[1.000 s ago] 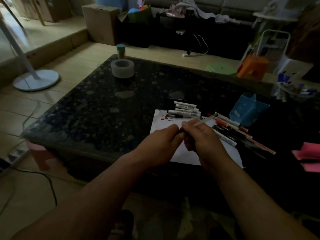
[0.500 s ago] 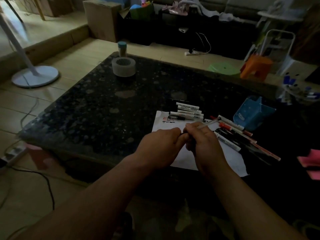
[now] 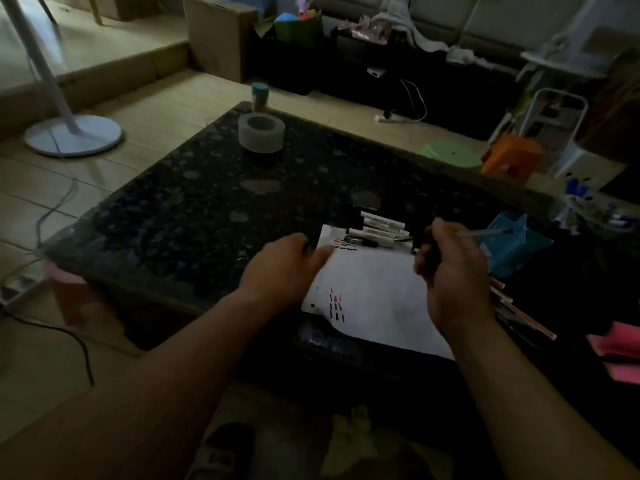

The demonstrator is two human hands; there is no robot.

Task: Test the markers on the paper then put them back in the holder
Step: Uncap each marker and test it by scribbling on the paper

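While the right hand [image 3: 450, 271] pinches a slim marker [image 3: 485, 232], the left hand [image 3: 287, 268], over white paper [image 3: 374, 292], is unreadably blurred.

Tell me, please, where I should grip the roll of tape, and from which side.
Grip the roll of tape across its outer wall, coming down from above. It lies flat on the table with its hole facing up, so the round wall is open to fingers.
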